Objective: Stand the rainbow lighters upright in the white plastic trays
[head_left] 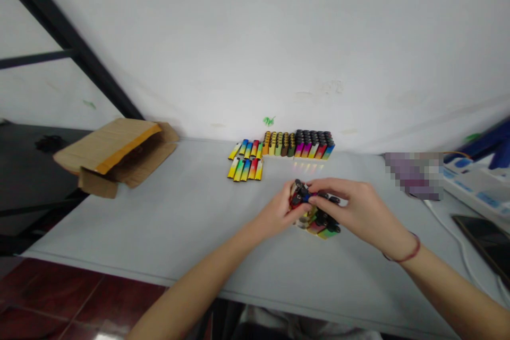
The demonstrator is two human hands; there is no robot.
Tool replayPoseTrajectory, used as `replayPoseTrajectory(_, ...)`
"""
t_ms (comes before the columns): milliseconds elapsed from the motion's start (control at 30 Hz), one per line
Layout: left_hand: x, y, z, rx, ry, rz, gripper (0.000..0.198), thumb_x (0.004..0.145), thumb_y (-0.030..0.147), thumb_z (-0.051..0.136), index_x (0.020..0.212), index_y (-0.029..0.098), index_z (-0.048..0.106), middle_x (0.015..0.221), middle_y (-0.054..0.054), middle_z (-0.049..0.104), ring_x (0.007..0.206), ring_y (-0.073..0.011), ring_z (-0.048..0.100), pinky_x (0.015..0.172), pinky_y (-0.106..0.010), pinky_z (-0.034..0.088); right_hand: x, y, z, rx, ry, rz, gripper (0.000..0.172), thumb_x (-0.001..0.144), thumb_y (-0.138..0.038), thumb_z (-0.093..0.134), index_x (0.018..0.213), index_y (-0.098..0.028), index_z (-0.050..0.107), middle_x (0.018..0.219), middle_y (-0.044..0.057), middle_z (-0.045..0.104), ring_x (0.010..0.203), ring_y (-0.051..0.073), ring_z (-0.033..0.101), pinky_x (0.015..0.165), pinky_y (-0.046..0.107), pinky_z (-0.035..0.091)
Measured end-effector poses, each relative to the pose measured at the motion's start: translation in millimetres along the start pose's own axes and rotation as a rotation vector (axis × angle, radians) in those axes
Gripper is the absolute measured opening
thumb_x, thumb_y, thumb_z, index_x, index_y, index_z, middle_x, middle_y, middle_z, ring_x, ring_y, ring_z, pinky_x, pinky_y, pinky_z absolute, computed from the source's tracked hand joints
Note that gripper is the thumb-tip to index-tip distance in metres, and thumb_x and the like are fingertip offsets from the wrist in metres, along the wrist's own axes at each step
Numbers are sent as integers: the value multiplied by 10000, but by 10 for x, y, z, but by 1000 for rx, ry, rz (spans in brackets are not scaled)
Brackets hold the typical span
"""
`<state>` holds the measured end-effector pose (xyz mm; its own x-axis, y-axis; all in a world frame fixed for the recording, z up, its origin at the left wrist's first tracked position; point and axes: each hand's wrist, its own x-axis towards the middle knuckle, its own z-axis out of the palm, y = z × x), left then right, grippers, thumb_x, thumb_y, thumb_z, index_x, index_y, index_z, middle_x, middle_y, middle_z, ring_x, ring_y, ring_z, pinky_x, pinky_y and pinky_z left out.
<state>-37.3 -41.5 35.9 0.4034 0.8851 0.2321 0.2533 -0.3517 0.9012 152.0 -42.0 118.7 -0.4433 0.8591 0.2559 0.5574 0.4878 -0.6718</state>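
Observation:
Both hands meet over a cluster of lighters (324, 221) with black tops near the middle of the table. My left hand (282, 211) is closed around some black-topped lighters (297, 199); its fingertips are partly hidden. My right hand (346, 204) pinches at the same spot, thumb and forefinger on a dark-topped lighter whose body is mostly covered. Behind the hands stand tight upright rows of lighters, one block with black tops (314, 144) and one with gold-coloured tops (279, 143). To their left, several rainbow-coloured lighters (245, 169) lie flat in two rows.
An opened cardboard box (119, 143) lies on its side at the table's left. At the right are a blurred-out object (414, 175), a white power strip (484, 188), a white cable (450, 228) and a dark phone (484, 241). A wall (255, 53) rises behind the table (167, 234).

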Motion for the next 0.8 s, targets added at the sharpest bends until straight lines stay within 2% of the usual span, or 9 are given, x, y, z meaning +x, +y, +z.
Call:
replayPoseTrajectory(100,43,-5,-21,-53,124,-34,473,914,457,550,1267,177,408,1142,-104,618,1071,-246,593,964,-405,472,126,13,44,190,27,53,215,843,-289,638,1047,-231,671,1055,46,747,944,222,728,875,368,605)
replayPoseTrajectory(200,127,-45,-119,-98,324,-21,433,916,483,541,1216,183,455,1141,-95,611,1098,-235,577,981,-383,457,325,23,145,281,-13,126,294,840,-293,647,1119,-215,599,1183,89,683,908,201,721,769,331,622)
replayPoseTrajectory(333,268,-168,-433,-115,635,-128,427,850,536,607,1052,166,540,955,-55,616,881,-189,590,830,-321,487,736,-89,425,332,-226,306,454,844,-255,686,1249,-182,493,1115,107,678,790,155,701,729,309,611)
replayPoseTrajectory(400,326,-252,-638,-171,703,-193,452,818,564,626,1015,163,562,905,-38,616,802,-167,573,749,-290,476,984,-203,611,457,-376,454,399,880,-201,648,1242,-164,484,994,82,698,745,143,698,697,287,611)
replayPoseTrajectory(433,348,-296,-742,-187,712,-224,461,804,575,634,998,161,571,883,-32,619,782,-161,569,727,-281,468,1105,-260,707,501,-419,504,333,885,-161,636,1194,-158,512,926,63,701,725,134,695,690,269,608)
replayPoseTrajectory(500,375,-380,-934,-157,702,-293,455,793,578,638,948,153,583,831,-24,624,757,-162,573,701,-274,460,1316,-350,892,514,-425,573,233,868,-90,627,1085,-142,559,808,36,690,680,130,688,671,253,606)
replayPoseTrajectory(600,387,-472,-1150,47,656,-435,389,846,532,590,871,144,592,780,-36,639,757,-187,600,679,-278,452,1521,-372,1141,495,-406,609,189,877,-86,589,1063,-115,575,756,43,684,717,175,711,671,279,615)
replayPoseTrajectory(700,396,-506,-1238,367,564,-552,323,897,458,549,898,143,621,844,-76,689,826,-222,640,711,-292,450,1616,-273,1341,450,-387,634,223,871,-113,577,1092,-139,591,810,90,716,796,246,733,686,364,625)
replayPoseTrajectory(800,426,-500,-1215,674,479,-608,336,932,435,511,970,134,655,969,-137,718,921,-260,663,773,-318,457,1664,-141,1460,382,-362,624,271,869,-150,576,1140,-163,593,900,144,733,845,302,738,713,451,620)
